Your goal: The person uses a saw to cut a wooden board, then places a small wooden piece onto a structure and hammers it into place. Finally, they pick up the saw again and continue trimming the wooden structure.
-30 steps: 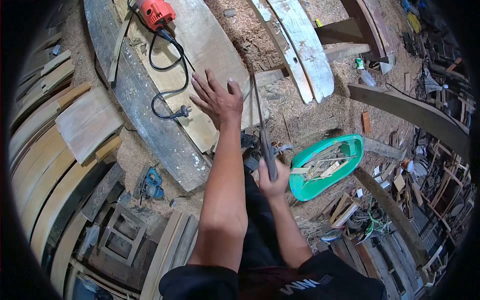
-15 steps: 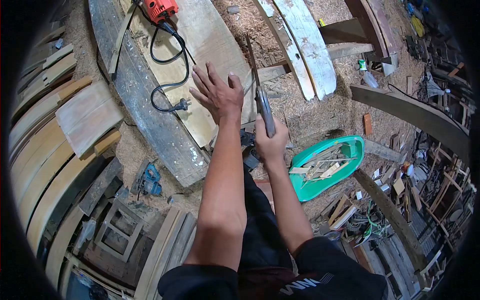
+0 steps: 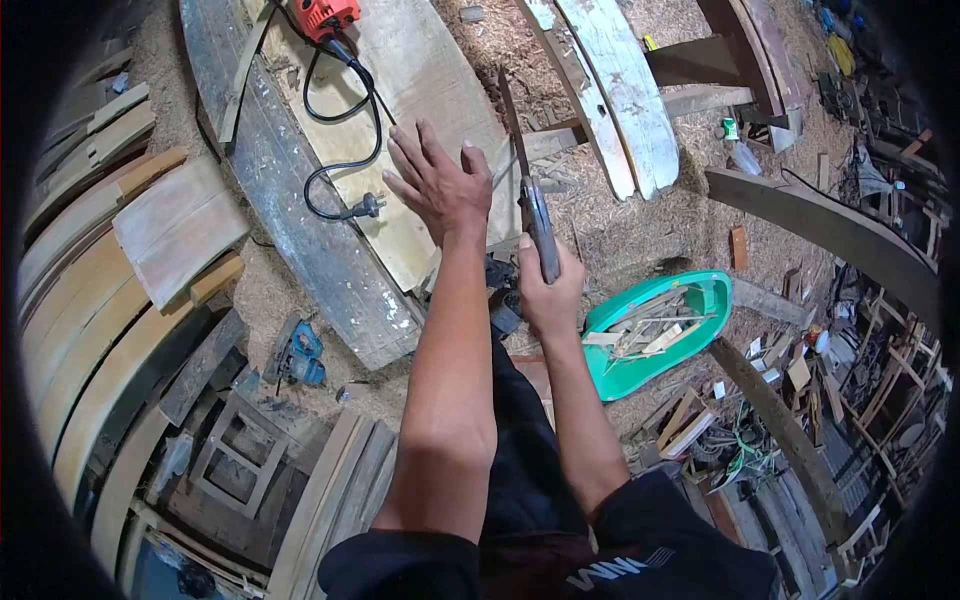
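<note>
Evidently bracing it, the left hand lies with fingers spread flat on the pale curved wooden plank, while the right hand, at its 4 o'clock, has fingers wrapped tight round the thin-bladed metal handsaw, blade aimed at 12 o'clock beside the plank's edge.

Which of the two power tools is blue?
The small tool lying on the sawdust floor; the other tool, up on the pale plank, is orange.

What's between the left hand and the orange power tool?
Head view: a black cord from the orange power tool loops over the pale plank, its plug ending near the left hand.
</note>
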Demonstrator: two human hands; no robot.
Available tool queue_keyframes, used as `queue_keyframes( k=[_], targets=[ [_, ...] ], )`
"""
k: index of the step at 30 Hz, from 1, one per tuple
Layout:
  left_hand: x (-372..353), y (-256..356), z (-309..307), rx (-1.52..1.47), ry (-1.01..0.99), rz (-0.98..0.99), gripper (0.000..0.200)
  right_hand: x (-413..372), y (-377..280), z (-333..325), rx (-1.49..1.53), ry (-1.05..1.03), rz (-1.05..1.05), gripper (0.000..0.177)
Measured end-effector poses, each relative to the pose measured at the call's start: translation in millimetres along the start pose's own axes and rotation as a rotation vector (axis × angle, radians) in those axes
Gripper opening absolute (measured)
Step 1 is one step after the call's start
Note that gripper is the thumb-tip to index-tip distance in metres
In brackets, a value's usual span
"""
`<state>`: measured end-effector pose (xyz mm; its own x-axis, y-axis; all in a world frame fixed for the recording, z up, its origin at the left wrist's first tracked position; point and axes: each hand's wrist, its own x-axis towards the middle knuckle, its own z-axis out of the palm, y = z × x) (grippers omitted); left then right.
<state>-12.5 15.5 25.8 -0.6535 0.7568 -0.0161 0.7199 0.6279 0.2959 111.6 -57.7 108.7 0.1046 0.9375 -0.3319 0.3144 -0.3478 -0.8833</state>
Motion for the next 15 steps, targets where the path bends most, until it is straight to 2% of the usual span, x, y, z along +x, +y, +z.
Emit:
queue_keyframes(
  k=[3,6,7,10,15],
  targets=[
    [6,3,0,0.006,0.008,0.012,0.072,8,-12,7,-0.041,0.03,-0.058,0.029],
    [4,3,1,0.024,0.006,0.009,0.071,21,-9,14,-0.068,0.044,-0.03,0.029],
    [2,2,0,0.029,0.005,0.011,0.071,30,-7,18,-0.008,0.071,0.001,0.029],
    [7,2,-1,0.04,0.015,0.016,0.07,34,-20,9,0.089,0.112,-0.106,0.029],
    [6,2,1,0.026,0.022,0.019,0.07,-9,-12,-17,-0.035,0.039,-0.079,0.028]
  ],
)
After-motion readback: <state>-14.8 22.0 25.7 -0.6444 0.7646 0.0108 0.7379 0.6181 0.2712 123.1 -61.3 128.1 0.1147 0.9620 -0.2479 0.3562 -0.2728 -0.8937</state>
